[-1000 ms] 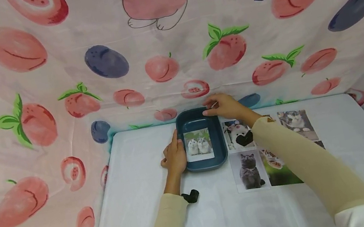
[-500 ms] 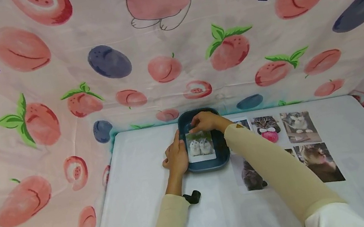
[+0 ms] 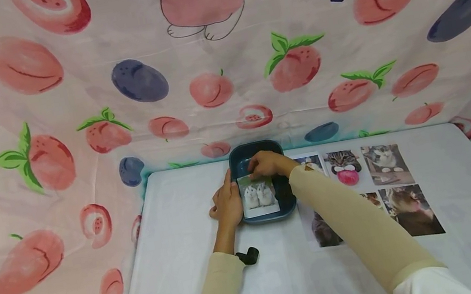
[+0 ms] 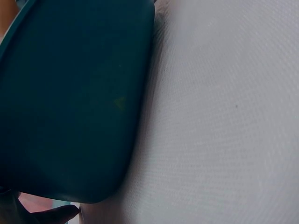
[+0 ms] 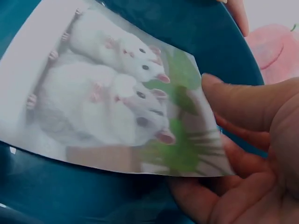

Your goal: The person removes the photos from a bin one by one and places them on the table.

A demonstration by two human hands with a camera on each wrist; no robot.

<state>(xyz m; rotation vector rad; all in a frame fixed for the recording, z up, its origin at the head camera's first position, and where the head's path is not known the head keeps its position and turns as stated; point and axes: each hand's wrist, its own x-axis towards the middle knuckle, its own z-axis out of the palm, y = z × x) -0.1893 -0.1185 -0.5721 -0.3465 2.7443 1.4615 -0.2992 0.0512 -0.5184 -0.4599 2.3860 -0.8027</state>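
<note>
A small printed photo of two white hamsters (image 3: 258, 196) is in a dark teal tray (image 3: 287, 206) near the back of the table. My right hand (image 3: 270, 163) reaches in and pinches the photo's far edge. In the right wrist view the thumb (image 5: 238, 100) lies on top of the photo and the fingers are under it. That edge is lifted off the tray floor. My left hand (image 3: 228, 202) holds the tray's left side at the rim. The left wrist view mostly shows the tray's outer wall (image 4: 70, 102); only dark fingertips (image 4: 56, 214) appear at its lower left.
Several animal photos lie in two rows right of the tray, among them a cat with a pink object (image 3: 345, 169), a grey-and-white cat (image 3: 385, 162) and a brown one (image 3: 412, 210). My right sleeve covers part of them. A fruit-print cloth (image 3: 211, 88) hangs behind the white table (image 3: 286, 274).
My right hand has gone from the tray's far rim to the hamster photo and taken its edge. The photo has shifted slightly toward me. My left hand stays on the tray.
</note>
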